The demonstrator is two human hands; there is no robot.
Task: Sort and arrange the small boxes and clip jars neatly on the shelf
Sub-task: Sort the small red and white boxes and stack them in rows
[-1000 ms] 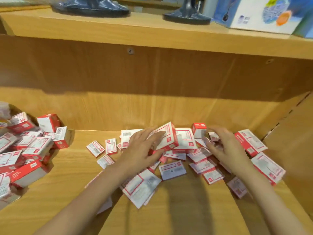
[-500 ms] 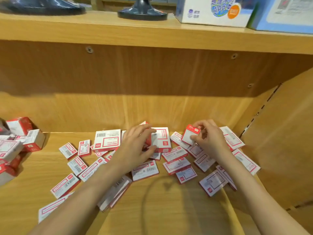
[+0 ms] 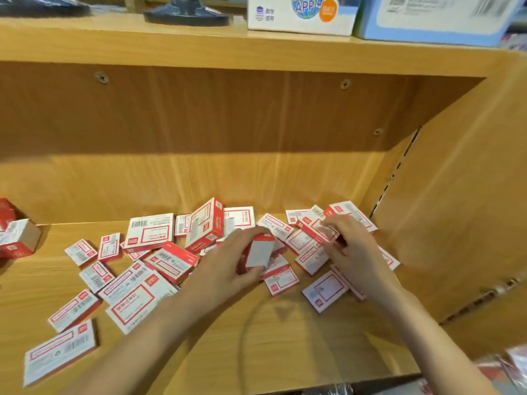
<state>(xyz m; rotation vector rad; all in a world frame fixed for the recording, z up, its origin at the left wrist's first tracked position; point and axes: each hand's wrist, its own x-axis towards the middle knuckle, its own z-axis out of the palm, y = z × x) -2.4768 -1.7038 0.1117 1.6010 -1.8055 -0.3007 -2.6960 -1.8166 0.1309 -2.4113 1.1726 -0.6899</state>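
Small red-and-white boxes scattered on a wooden shelf (image 3: 256,332), both hands in the pile.

One small box (image 3: 258,252) is gripped in the left hand (image 3: 225,269), thumb below and fingers curled over the top, its blank white face turned to the camera; it is held just above the middle of the pile. The right hand (image 3: 350,246) is laid over the boxes at the right end, fingers bent down onto a flat box (image 3: 319,232); whether it is pinched or only touched cannot be told, motion blur there. One larger box (image 3: 205,223) is seen propped up on edge behind the left hand, another larger box (image 3: 149,230) lying flat just left of it. More boxes are spread flat toward the front left (image 3: 60,352), and a separate stack (image 3: 17,238) is seen at the far left edge. On the upper shelf (image 3: 199,47), a white carton (image 3: 299,15) and a blue carton (image 3: 427,18) are seen side by side.
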